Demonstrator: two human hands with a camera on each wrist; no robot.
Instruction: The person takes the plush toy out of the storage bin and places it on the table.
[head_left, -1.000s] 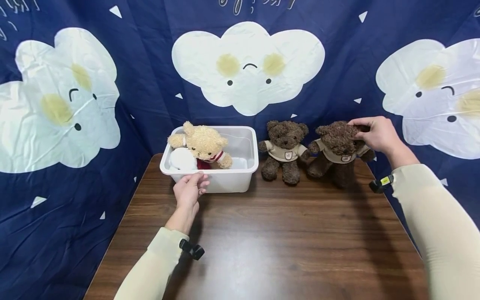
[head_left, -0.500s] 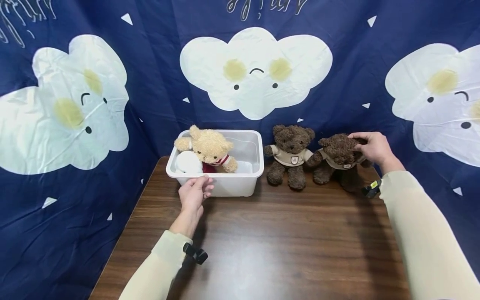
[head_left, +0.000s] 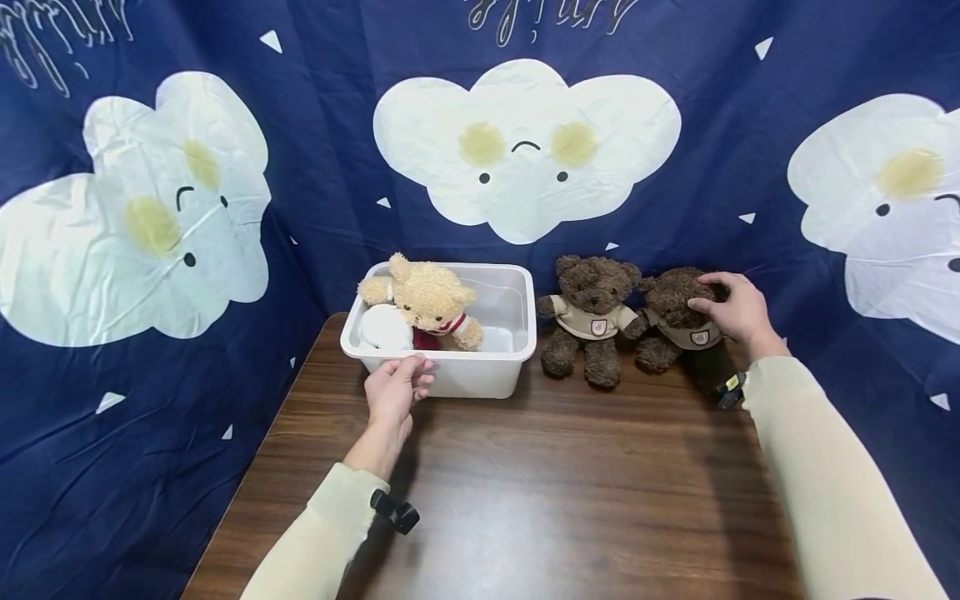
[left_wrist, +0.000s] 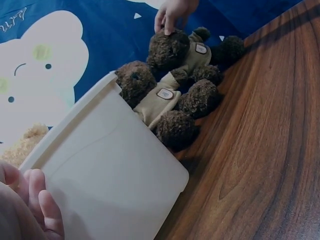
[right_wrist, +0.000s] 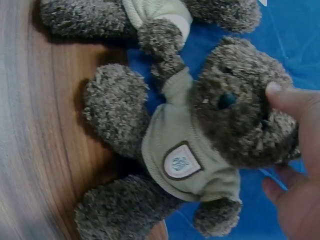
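Observation:
My left hand (head_left: 390, 392) pinches the front rim of a white plastic bin (head_left: 480, 375), the fingers curled outside its wall. In the bin sit a tan teddy bear (head_left: 427, 292) in red and white and a round white plush (head_left: 386, 327). My right hand (head_left: 738, 315) grips the head of a dark brown teddy bear (right_wrist: 245, 100) at the right, thumb on its face and fingers behind. This bear wears a beige shirt with a badge (right_wrist: 182, 162). Its arm touches a matching brown bear (head_left: 592, 321) sitting upright beside the bin.
The wooden table (head_left: 547, 483) stretches in front of the bin and bears. Behind stands a dark blue cloth (head_left: 322, 192) printed with white clouds (head_left: 525, 150). A small black device (head_left: 395, 511) is strapped at my left wrist.
The right-hand bear has come lower and closer to its matching bear, with my right hand still on its head. My left hand keeps its place on the rim; the head view has shifted slightly.

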